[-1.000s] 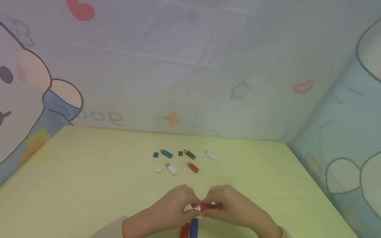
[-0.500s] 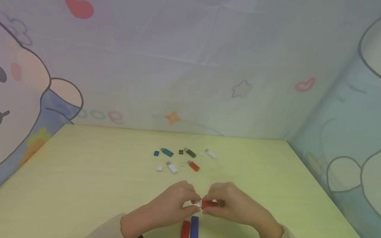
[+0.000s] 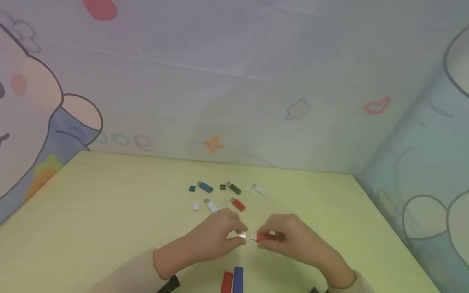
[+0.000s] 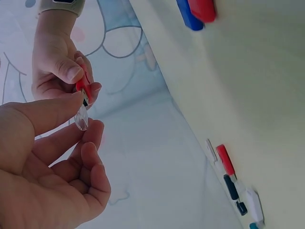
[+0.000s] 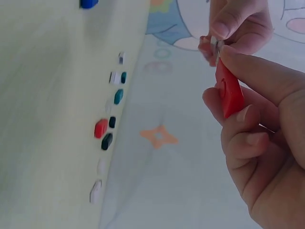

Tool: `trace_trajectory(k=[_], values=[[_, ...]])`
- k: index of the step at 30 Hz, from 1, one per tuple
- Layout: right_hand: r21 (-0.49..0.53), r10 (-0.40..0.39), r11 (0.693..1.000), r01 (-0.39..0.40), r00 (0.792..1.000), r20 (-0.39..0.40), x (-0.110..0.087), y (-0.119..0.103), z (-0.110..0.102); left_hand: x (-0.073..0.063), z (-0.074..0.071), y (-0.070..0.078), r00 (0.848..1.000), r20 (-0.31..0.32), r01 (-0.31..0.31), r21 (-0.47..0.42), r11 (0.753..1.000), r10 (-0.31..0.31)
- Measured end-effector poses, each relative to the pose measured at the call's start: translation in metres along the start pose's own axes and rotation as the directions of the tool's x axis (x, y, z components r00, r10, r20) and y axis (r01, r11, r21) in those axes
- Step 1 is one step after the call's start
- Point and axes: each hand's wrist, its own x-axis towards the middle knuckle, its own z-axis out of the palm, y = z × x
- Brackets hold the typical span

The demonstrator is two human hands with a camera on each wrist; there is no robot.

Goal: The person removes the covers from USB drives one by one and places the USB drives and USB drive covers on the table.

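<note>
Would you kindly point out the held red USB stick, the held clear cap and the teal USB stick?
Held red USB stick (image 5: pixel 231 93), right wrist view, on its red body.
Held clear cap (image 4: pixel 82 119), left wrist view, on its wall.
Teal USB stick (image 3: pixel 206 187), head view, on its body.

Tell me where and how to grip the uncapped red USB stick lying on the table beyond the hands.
Pinch the red stick across the long sides of its body, probably best from above and its near-right end: it lies flat, with its bare metal plug pointing away to the left.
</note>
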Motion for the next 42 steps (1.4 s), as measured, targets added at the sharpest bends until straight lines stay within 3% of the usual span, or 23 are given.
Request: trace_trajectory(k=[6, 20, 30, 36, 42], values=[[-0.062, 0.057, 0.996, -0.060, 0.998, -0.040, 0.006, 0.012, -0.015, 0.015, -0.009, -0.006, 0.999, -0.046, -0.024, 0.055, 0.998, 0.026], [-0.110, 0.199, 0.970, -0.217, 0.968, -0.154, 0.025, 0.034, -0.031, 0.056, -0.016, -0.021, 0.993, -0.053, 0.109, 0.041, 0.993, -0.107], [-0.065, 0.341, 0.931, -0.359, 0.921, -0.189, 0.036, 0.053, -0.031, 0.080, -0.006, -0.040, 0.978, -0.073, 0.198, 0.000, 0.980, -0.197], [-0.026, 0.418, 0.902, -0.431, 0.887, -0.195, 0.042, 0.066, -0.027, 0.093, 0.004, -0.050, 0.967, -0.046, 0.247, -0.039, 0.968, -0.249], [0.027, 0.481, 0.873, -0.487, 0.851, -0.211, 0.045, 0.079, -0.023, 0.104, 0.015, -0.062, 0.940, -0.025, 0.337, -0.112, 0.935, -0.341]])
